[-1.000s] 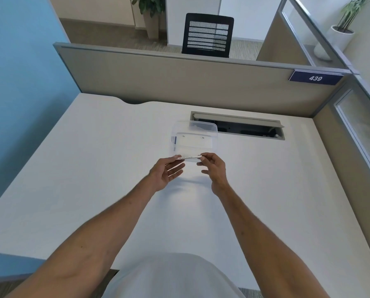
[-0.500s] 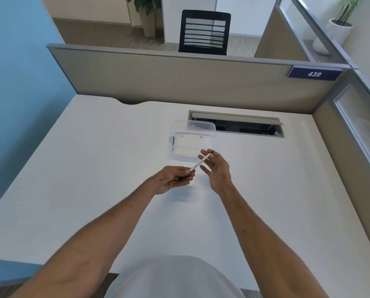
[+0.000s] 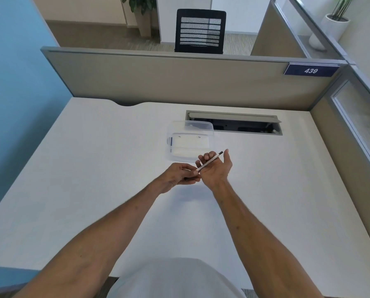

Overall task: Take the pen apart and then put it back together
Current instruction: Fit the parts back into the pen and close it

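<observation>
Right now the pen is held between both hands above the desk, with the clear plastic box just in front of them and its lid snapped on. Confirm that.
Not quite: the head view shows the clear plastic box open, with no lid snapped on. The rest holds: the pen is held between the left hand and right hand above the desk.

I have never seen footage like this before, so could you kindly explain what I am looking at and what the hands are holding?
There is no machine here: a person wears a camera on the head, which looks forward and down, so you see their own two arms. The left hand pinches the near end of a thin white pen, which slants up across the right hand; that hand's fingers look loosely curled around it. Whether the right hand's grip is firm I cannot tell. Just beyond the hands a clear plastic box sits on the white desk.
</observation>
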